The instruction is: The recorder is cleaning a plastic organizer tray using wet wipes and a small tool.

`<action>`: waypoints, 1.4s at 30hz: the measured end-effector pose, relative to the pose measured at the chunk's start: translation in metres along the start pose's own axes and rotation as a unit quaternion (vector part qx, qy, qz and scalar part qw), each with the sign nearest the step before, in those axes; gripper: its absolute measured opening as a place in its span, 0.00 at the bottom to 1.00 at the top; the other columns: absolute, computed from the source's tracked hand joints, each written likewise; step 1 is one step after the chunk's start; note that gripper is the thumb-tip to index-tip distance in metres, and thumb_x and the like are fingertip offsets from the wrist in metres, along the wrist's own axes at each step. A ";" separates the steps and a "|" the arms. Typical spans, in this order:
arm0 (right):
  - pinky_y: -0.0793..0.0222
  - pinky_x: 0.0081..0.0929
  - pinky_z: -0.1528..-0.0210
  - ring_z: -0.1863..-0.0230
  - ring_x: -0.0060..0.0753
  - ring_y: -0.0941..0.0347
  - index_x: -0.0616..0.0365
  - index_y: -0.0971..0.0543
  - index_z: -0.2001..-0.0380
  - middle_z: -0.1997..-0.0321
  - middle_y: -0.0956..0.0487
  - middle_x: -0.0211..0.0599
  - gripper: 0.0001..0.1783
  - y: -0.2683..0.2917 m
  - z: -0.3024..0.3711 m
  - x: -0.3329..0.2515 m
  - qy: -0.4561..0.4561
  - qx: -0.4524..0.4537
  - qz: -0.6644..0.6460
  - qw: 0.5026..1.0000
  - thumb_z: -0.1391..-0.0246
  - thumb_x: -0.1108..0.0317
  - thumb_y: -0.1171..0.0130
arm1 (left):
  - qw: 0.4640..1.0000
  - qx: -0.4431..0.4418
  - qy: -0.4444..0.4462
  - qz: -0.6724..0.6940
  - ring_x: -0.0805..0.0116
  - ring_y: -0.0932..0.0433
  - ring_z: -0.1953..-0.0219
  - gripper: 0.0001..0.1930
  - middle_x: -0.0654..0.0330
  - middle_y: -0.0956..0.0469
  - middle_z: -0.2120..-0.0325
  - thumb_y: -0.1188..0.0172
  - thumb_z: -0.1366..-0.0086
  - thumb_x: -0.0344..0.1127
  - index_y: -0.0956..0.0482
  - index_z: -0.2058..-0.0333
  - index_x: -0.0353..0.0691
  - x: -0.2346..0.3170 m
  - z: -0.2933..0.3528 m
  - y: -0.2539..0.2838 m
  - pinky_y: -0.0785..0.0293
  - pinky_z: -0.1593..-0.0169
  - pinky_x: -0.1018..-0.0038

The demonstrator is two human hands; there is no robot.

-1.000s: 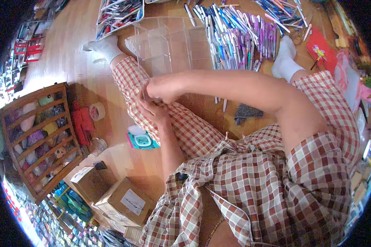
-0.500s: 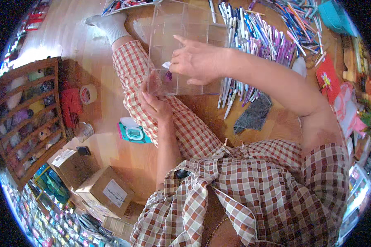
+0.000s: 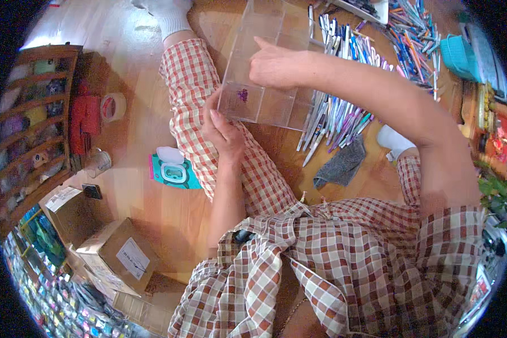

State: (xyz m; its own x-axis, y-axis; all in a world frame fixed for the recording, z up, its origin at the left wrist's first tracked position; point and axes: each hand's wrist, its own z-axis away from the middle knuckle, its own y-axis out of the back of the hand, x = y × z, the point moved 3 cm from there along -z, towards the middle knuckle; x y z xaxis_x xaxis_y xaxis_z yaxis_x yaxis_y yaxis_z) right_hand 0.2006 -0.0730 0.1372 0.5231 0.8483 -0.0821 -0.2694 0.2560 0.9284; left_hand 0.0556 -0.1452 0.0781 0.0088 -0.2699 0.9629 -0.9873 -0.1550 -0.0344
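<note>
A clear plastic compartment box (image 3: 252,114) is held up over my outstretched leg. My left hand (image 3: 225,134) grips its near left corner, thumb against the side wall. A small purple patch (image 3: 242,95) shows in the near left compartment; whether it is a stain or loose bits I cannot tell. Over the middle compartments is my right hand (image 3: 277,66), its index finger stretched out and the others curled in. What those curled fingers hold, if anything, is hidden. A teal wipes packet (image 3: 174,173) with its white lid up lies left of my leg.
Right of the box lies a big spread of pens (image 3: 343,96), with a grey cloth (image 3: 341,162) beside it. A teal basket (image 3: 459,56) stands far right. To the left are a wooden rack (image 3: 34,127), a tape roll (image 3: 113,106), a glass jar (image 3: 98,163) and cardboard boxes (image 3: 118,256).
The box, with both hands, has shifted slightly right in view and tilted. My right hand has moved away from the purple patch. The white scrap at its fingers is now out of sight.
</note>
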 end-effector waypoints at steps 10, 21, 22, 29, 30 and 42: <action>0.52 0.54 0.41 0.54 0.46 0.30 0.57 0.25 0.62 0.64 0.23 0.43 0.23 0.012 0.011 -0.012 -0.161 0.042 -0.265 0.950 0.69 0.78 0.46 | 0.998 0.017 -0.041 -0.035 0.58 0.26 0.61 0.24 0.48 0.25 0.66 0.67 0.35 0.43 0.28 0.60 0.28 0.005 -0.002 -0.005 0.32 0.55 0.68; 0.33 0.29 0.58 0.57 0.44 0.29 0.57 0.26 0.58 0.62 0.24 0.47 0.21 0.038 0.042 -0.036 -0.129 0.364 -0.251 0.888 0.61 0.77 0.47 | 0.997 -0.008 -0.026 -0.067 0.56 0.26 0.60 0.22 0.47 0.25 0.65 0.67 0.35 0.39 0.28 0.60 0.28 0.012 -0.009 0.010 0.32 0.55 0.67; 0.35 0.35 0.51 0.50 0.40 0.32 0.58 0.28 0.56 0.57 0.26 0.43 0.22 0.028 0.035 -0.044 -0.096 0.331 -0.237 0.908 0.61 0.73 0.45 | 0.998 -0.005 -0.016 -0.063 0.56 0.26 0.60 0.22 0.47 0.25 0.65 0.67 0.35 0.39 0.28 0.60 0.28 0.005 -0.006 0.010 0.32 0.55 0.67; 0.49 0.57 0.43 0.44 0.32 0.38 0.56 0.30 0.57 0.52 0.30 0.36 0.21 0.015 0.018 -0.070 -0.013 0.209 0.036 0.977 0.58 0.69 0.46 | 1.000 0.012 -0.014 -0.002 0.57 0.26 0.59 0.21 0.48 0.25 0.64 0.67 0.35 0.39 0.28 0.59 0.29 -0.013 -0.004 0.013 0.33 0.54 0.68; 0.49 0.57 0.43 0.44 0.32 0.38 0.56 0.30 0.57 0.52 0.30 0.36 0.21 0.019 0.018 -0.070 -0.011 0.209 0.037 0.977 0.58 0.69 0.46 | 1.000 0.014 -0.014 -0.003 0.57 0.26 0.59 0.21 0.48 0.25 0.64 0.67 0.35 0.39 0.28 0.59 0.29 -0.015 -0.003 0.015 0.33 0.54 0.68; 0.48 0.49 0.42 0.51 0.34 0.33 0.55 0.31 0.63 0.62 0.29 0.34 0.16 0.021 0.024 -0.060 0.022 0.189 -0.094 0.977 0.60 0.71 0.46 | 0.999 0.025 -0.006 -0.025 0.58 0.25 0.61 0.21 0.48 0.25 0.66 0.67 0.35 0.39 0.28 0.60 0.29 -0.011 -0.004 0.015 0.31 0.56 0.69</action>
State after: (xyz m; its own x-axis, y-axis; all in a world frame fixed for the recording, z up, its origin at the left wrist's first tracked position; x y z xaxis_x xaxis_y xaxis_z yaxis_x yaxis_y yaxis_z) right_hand 0.1829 -0.1301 0.1703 0.4972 0.8242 -0.2711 0.1499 0.2262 0.9625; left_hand 0.0405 -0.1407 0.0684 0.0605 -0.2713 0.9606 -0.9765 -0.2155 0.0006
